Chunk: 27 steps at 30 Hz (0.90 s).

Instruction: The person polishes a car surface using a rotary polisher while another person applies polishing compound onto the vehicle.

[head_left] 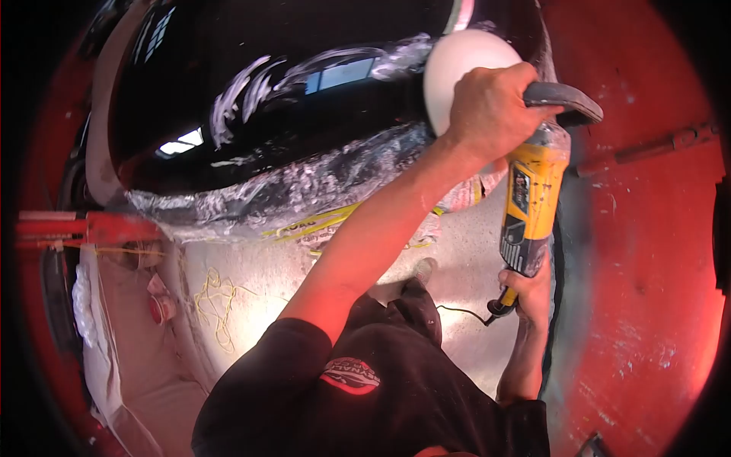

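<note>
A yellow and black polisher [531, 190] with a round white pad [468, 65] is held in both hands. My left hand [495, 110] is closed around its head end, by the black loop handle [563, 100]. At the rear end, beside the cord, my right hand [527, 289] is wrapped round the body; part of its fingers is hidden. The pad lies against the right side of a glossy black car panel [297, 145]. Whitish smears [251, 91] of compound mark the panel. Crumpled plastic film [251, 206] covers its lower edge.
A red wall or panel [640, 251] rises close on the right. The black cord [464, 311] runs from the polisher toward the floor. Yellow string [217, 305] lies on the pale floor [251, 266]. A red bar [84, 227] and brown covering [148, 327] are at left.
</note>
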Each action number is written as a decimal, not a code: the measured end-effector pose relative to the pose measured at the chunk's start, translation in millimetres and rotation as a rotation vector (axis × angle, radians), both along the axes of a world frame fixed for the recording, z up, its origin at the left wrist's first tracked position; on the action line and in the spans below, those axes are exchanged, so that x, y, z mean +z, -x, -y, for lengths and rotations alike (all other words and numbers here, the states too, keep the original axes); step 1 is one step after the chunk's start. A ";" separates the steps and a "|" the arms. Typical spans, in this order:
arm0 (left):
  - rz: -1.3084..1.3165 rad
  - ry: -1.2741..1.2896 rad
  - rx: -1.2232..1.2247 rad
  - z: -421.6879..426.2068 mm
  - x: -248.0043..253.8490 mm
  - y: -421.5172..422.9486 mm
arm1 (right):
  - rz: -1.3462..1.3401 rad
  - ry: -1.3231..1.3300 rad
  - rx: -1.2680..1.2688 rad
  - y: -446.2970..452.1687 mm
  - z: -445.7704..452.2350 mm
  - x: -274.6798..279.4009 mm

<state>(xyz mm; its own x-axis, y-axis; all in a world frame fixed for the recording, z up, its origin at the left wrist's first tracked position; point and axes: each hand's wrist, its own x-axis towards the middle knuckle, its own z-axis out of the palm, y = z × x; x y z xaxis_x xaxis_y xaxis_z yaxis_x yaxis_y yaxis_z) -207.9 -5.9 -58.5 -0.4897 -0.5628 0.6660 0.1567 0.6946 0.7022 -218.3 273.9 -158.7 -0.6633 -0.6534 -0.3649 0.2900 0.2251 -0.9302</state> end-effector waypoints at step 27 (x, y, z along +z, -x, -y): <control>-0.163 -0.194 0.718 116.0 54.8 -448.5 | -0.109 0.109 0.826 -236.4 194.8 81.3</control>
